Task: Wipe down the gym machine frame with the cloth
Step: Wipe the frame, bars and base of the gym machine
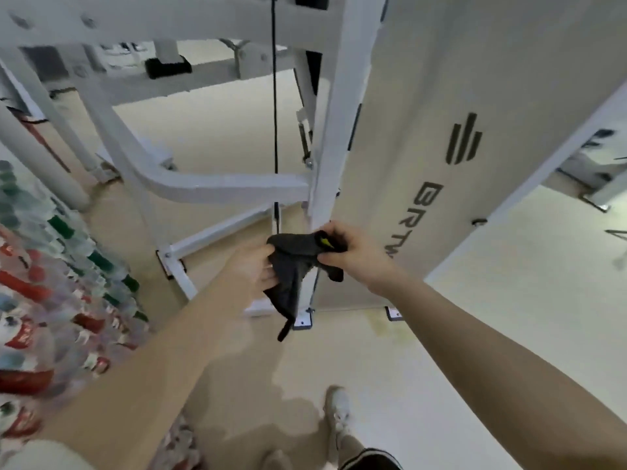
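Observation:
A dark grey cloth with a small yellow tag hangs between both hands in front of the white gym machine frame. My right hand grips the cloth's upper end, close to the frame's upright post. My left hand holds the cloth's left side with fingers curled under the fabric. The lower end of the cloth dangles free toward the floor. A black cable runs down beside the post.
A white shroud panel with a dark logo stands to the right of the post. Stacked bottle packs with red and green caps crowd the left. Frame feet are bolted to the beige floor. My shoe is below.

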